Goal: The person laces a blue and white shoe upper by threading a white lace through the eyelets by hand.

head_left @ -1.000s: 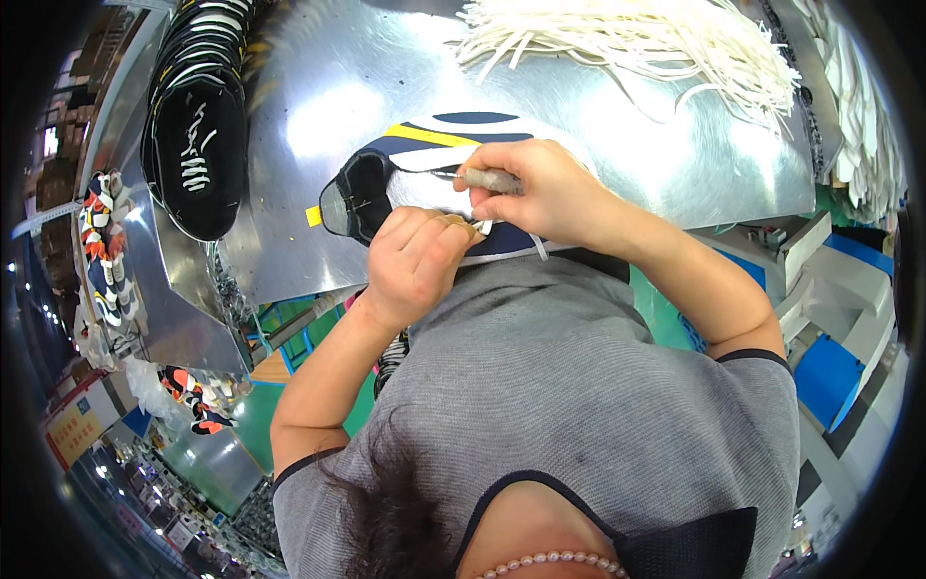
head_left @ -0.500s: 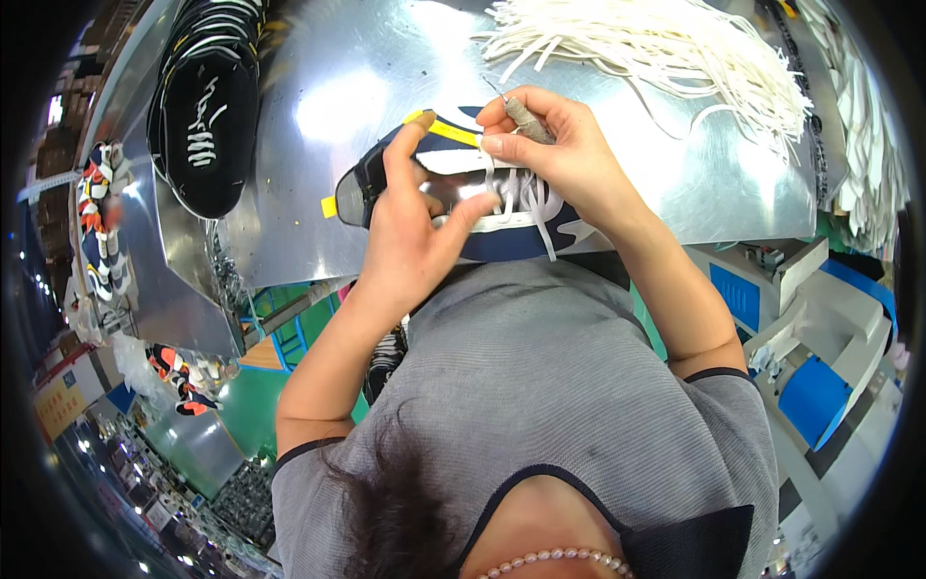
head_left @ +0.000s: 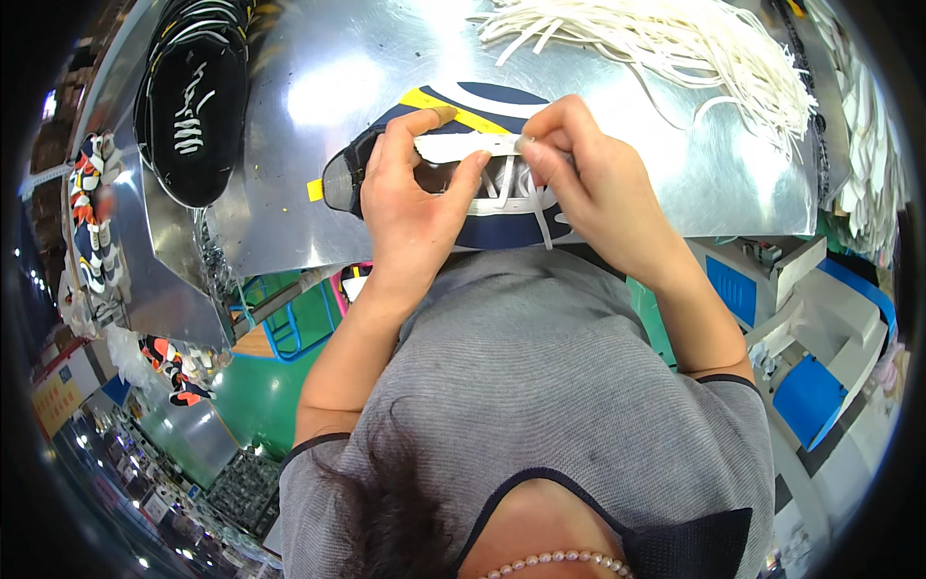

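A navy shoe upper (head_left: 511, 232) with a white eyelet strip and a yellow strip lies across the metal table, its heel to the left. My left hand (head_left: 410, 193) grips it, index finger on the yellow strip (head_left: 477, 121) and thumb over the opening. White shoelace (head_left: 542, 217) runs across the eyelets, and a loose end hangs over the near side. At the right end of the white eyelet strip (head_left: 453, 147), my right hand (head_left: 593, 179) pinches with thumb and forefinger. What sits between those fingertips is hidden, and no tool shows there.
White laces (head_left: 666, 58) lie heaped at the far right of the metal table (head_left: 328, 106). Black shoe uppers (head_left: 193, 116) with white stitching are stacked at the far left. A grey and blue machine (head_left: 810, 386) stands below the table on the right.
My right hand has shifted right and slightly down. The taped-handle hook tool seen in it earlier is out of sight. My left thumb has drawn back left, and the white eyelet strip shows more.
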Tool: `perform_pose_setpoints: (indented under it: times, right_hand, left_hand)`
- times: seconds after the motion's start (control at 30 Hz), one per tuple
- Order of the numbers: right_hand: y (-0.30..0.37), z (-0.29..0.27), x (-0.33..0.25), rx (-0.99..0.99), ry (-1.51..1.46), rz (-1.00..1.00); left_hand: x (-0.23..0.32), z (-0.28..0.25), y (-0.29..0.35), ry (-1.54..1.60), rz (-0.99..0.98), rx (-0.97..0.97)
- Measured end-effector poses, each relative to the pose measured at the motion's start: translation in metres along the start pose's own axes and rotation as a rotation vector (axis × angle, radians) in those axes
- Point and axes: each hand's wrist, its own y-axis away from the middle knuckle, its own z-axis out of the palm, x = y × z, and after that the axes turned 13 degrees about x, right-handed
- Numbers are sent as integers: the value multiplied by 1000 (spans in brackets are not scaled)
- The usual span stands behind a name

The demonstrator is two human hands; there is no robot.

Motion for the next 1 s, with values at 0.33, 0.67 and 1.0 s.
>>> perform_pose_setpoints:
  times: [0.33, 0.67, 1.0]
  right_hand:
    - [-2, 8, 1, -43, 384, -230]
    - [0, 2, 4, -10, 297, -241]
    - [-12, 34, 0, -105, 595, -302]
  left_hand:
    - [3, -1, 3, -136, 79, -52]
    - [-3, 5, 6, -108, 79, 91]
    - [0, 5, 9, -82, 145, -22]
